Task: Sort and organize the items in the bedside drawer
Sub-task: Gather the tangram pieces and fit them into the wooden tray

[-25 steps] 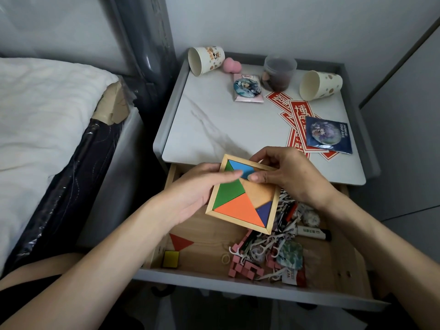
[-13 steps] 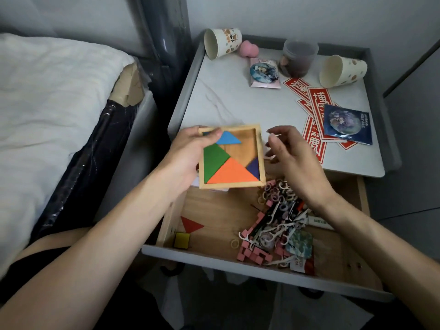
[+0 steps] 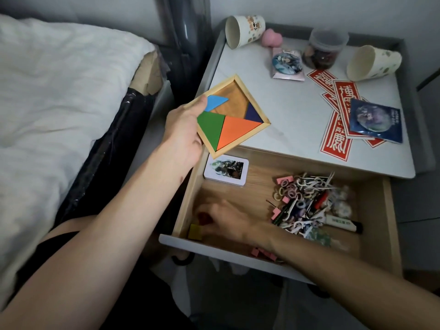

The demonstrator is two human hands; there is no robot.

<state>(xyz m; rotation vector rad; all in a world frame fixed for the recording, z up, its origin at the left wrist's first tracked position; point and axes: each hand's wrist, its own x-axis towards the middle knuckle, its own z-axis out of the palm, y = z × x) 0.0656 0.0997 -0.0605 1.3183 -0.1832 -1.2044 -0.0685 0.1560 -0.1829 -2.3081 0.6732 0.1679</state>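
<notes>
Head view, looking down: the person's left hand (image 3: 183,132) grips one corner of a square wooden tangram tray (image 3: 234,115) with blue, green, orange and navy pieces, above the white bedside tabletop's (image 3: 285,110) front-left edge. The right hand (image 3: 223,225), blurred, is in the open wooden drawer's (image 3: 390,222) front-left corner beside a yellow square block (image 3: 195,232); whether its fingers are apart or closed cannot be told
</notes>
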